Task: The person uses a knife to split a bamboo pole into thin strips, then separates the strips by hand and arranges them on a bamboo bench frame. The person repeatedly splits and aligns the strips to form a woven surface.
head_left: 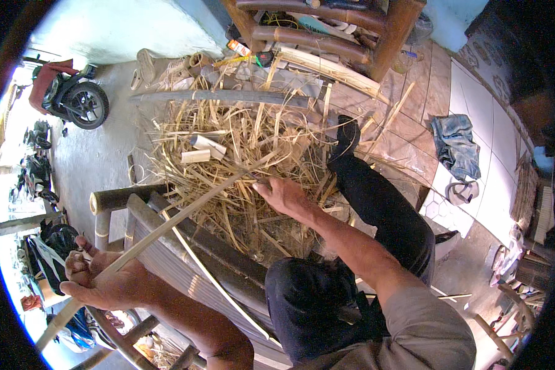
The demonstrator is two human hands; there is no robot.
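A: Biggest thing in shot is the heap of bamboo shavings (240,154), a tangle of pale strips spread over the floor ahead of the person, with a dark pole (228,97) lying across its far edge.

B: And nearer in, the slatted bamboo frame (185,259), dark rails running from the left toward the lower middle. The person's dark-trousered leg (382,209) stretches out to the right of the heap, foot toward a wooden chair (327,31) at the top.

A: Off to the left, a parked motorbike (74,98); on the right tiles, a crumpled piece of denim (455,145).

B: Now the long bamboo strip (179,219). It runs on a slant, from low left up over the frame toward the heap.

A: Left hand (95,280) has it. Fingers curled shut around the strip's lower end, just left of the frame.

B: Right hand (283,194) is at the upper end, where the strip meets the shavings. Fingers bent down over it, closed on the strip there, though the fingertips are lost in the straw.

A: A second thin sliver (216,280) curves away below the strip, across the frame's slats.
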